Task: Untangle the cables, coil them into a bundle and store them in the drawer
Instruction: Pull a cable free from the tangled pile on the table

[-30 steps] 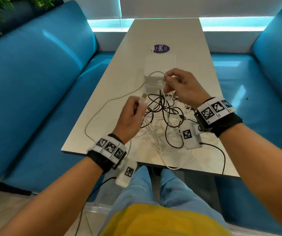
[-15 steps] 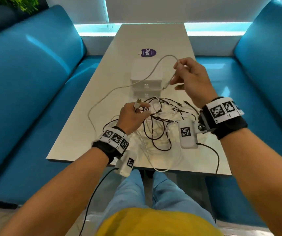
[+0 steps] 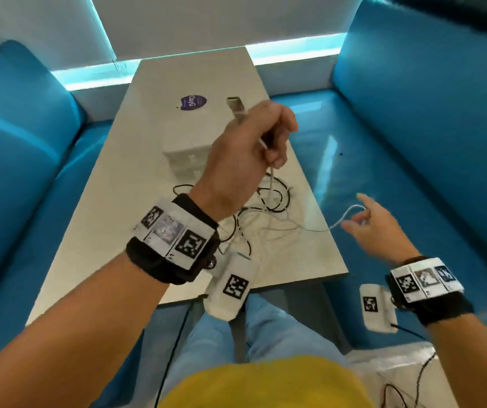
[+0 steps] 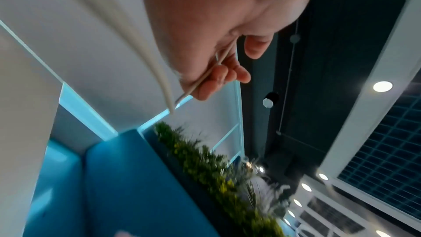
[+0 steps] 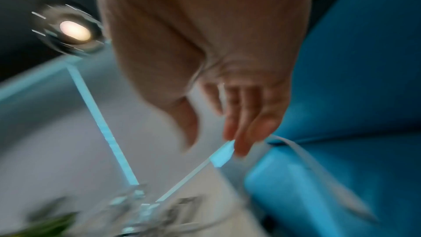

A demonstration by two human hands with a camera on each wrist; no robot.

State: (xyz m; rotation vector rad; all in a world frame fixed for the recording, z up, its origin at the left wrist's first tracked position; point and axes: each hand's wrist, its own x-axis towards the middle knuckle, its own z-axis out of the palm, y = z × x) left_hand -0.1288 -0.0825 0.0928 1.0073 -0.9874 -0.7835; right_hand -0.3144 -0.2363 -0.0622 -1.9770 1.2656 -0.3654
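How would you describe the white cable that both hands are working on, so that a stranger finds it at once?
Start at the long pale table between the blue sofas. The white cable rises from the cable pile into the left hand, its metal plug sticking out above the fist. Unlike the black cables, it is lifted, and a loop hangs on the right hand past the table edge.

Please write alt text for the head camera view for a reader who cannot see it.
The left hand holds up a white cable near its USB plug, while the right hand draws out a loop of it beside the table. Tangled black and white cables lie before a small white drawer box.
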